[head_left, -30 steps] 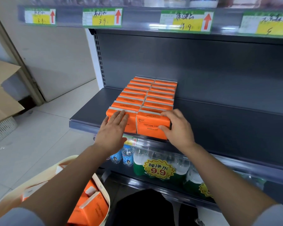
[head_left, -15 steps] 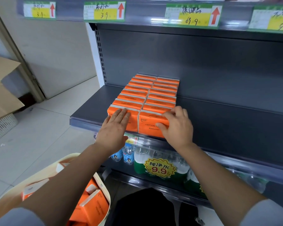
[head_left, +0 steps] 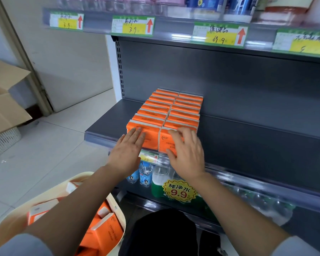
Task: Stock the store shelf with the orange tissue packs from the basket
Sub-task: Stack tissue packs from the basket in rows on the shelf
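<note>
- An open brown cardboard box (head_left: 6,100) stands on the pale floor at the far left.
- A beige plastic basket (head_left: 50,193) sits low on the left, under the left forearm; loose orange packs (head_left: 107,235) lie inside it at mixed angles.
- The left hand (head_left: 127,152) lies flat against the front face of the left front pack (head_left: 151,143), fingers straight and together; it grasps nothing.
- On the dark grey metal shelf (head_left: 248,145), two rows of orange tissue packs (head_left: 174,109) stand upright, running from the front lip toward the rear panel (the rows touch side by side).
- The right hand (head_left: 187,156) presses the right front pack (head_left: 164,143); its fingers are spread and nearly straight, tips at the top edge, thumb splayed low on the face, not curled round it.
- Clear water bottles (head_left: 145,174) stand on the tier below.
</note>
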Action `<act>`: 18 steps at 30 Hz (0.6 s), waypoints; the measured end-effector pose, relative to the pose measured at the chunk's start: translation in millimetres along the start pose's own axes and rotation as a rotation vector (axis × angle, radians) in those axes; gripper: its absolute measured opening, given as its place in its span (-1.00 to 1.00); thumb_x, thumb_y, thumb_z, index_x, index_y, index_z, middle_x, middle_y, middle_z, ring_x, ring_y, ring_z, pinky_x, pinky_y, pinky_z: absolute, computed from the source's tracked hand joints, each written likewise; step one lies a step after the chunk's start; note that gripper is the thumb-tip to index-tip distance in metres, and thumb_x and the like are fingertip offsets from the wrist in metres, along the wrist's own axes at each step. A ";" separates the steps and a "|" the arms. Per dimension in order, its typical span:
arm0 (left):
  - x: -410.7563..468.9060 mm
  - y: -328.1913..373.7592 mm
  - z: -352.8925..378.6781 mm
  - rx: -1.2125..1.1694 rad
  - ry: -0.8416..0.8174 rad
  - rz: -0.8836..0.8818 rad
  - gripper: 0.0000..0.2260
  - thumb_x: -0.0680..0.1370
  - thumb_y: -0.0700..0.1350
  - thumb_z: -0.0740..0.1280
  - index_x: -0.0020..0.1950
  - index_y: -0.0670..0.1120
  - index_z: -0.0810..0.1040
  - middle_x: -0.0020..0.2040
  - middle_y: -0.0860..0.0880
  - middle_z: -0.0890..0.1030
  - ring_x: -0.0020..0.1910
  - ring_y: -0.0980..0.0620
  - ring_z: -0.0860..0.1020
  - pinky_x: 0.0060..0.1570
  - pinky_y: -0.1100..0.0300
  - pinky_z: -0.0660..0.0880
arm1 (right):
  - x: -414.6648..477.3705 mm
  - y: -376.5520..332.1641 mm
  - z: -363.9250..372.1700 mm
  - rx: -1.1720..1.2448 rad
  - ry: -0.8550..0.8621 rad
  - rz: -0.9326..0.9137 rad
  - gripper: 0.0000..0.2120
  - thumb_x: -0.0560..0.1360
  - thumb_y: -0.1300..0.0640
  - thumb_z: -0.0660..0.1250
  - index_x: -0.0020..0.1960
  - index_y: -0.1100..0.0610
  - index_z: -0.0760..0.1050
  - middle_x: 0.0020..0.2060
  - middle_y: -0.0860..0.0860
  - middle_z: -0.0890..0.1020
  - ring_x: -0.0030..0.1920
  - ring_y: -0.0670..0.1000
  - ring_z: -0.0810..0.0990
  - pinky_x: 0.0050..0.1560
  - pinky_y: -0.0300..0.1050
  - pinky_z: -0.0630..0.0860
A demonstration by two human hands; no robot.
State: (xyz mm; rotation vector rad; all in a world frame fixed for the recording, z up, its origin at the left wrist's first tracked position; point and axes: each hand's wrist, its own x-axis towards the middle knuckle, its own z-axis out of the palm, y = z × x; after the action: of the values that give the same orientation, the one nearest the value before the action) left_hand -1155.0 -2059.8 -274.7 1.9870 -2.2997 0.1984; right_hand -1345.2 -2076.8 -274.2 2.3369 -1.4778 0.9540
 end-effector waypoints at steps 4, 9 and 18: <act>-24.7 -15.4 3.5 0.039 -0.027 -0.042 -0.33 0.60 -0.04 0.23 0.57 -0.05 -0.10 0.58 -0.03 -0.07 0.55 -0.01 -0.09 0.51 0.06 -0.06 | -6.4 -34.5 0.5 0.027 -0.167 -0.094 -0.57 0.33 0.13 0.52 0.16 0.12 0.53 0.06 0.08 0.52 0.08 0.13 0.52 0.02 0.07 0.54; -73.0 -45.2 18.8 0.082 -0.100 -0.145 -0.36 0.56 -0.01 0.27 0.56 -0.02 0.02 0.57 -0.04 0.07 0.54 -0.04 0.02 0.48 0.04 0.03 | -18.4 -77.3 12.6 0.017 -0.429 -0.181 -0.60 0.49 0.06 0.36 0.30 0.09 0.42 0.23 0.06 0.42 0.25 0.11 0.37 0.18 0.02 0.39; -158.0 -105.1 76.8 0.085 -0.276 -0.347 -0.39 0.55 -0.02 0.28 0.54 -0.01 0.09 0.53 -0.03 0.16 0.52 -0.04 0.08 0.43 0.09 0.13 | -56.8 -142.0 61.1 -0.032 -0.699 -0.259 -0.63 0.50 0.09 0.32 0.28 0.11 0.40 0.22 0.11 0.42 0.28 0.15 0.35 0.19 0.04 0.39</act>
State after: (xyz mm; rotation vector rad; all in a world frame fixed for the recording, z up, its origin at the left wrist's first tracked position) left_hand -1027.0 -1932.8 -371.6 2.5569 -2.0658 -0.0080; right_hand -1213.3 -1998.8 -334.6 2.8981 -1.3003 0.0295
